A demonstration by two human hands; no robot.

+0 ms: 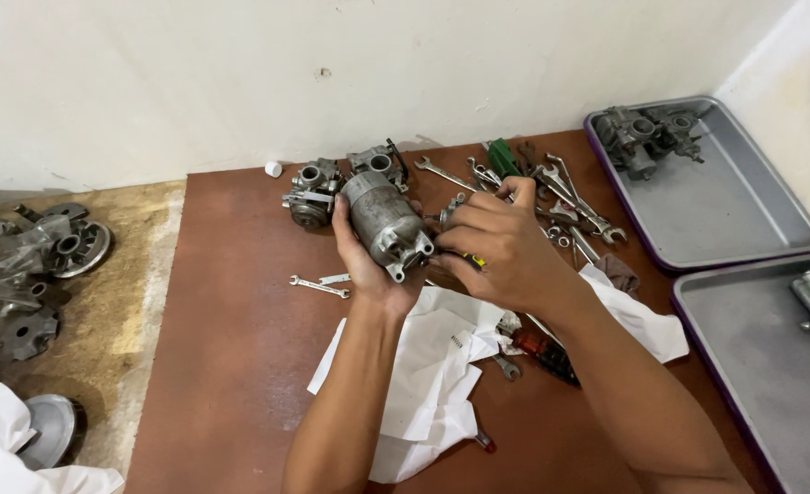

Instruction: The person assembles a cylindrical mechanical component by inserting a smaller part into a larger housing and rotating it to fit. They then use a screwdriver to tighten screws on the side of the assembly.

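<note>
1. Grey metal cylinder [385, 222], a motor-like housing, is up off the brown mat [231, 366], held over its middle just in front of the white paper [432, 384].
2. Left hand [368, 265] cups it from below, fingers wrapped round the barrel and closed on it.
3. Right hand [501, 247] presses in at the flanged end, fingers curled tight around a small tool with a yellow-and-black grip [474, 262]; its tip is hidden.
4. It looks like solid metal: likely heavy, rigid, perhaps oily and slick. The barrel is the safest hold, not the small lugs.
5. Behind it, near the mat's far edge, sit two carburettor bodies [332, 187].
6. Loose spanners [560, 197] are scattered toward the far right corner; one small spanner [318, 287] lies left of the hands.
7. Two grey trays [743, 210] flank the right edge.
</note>
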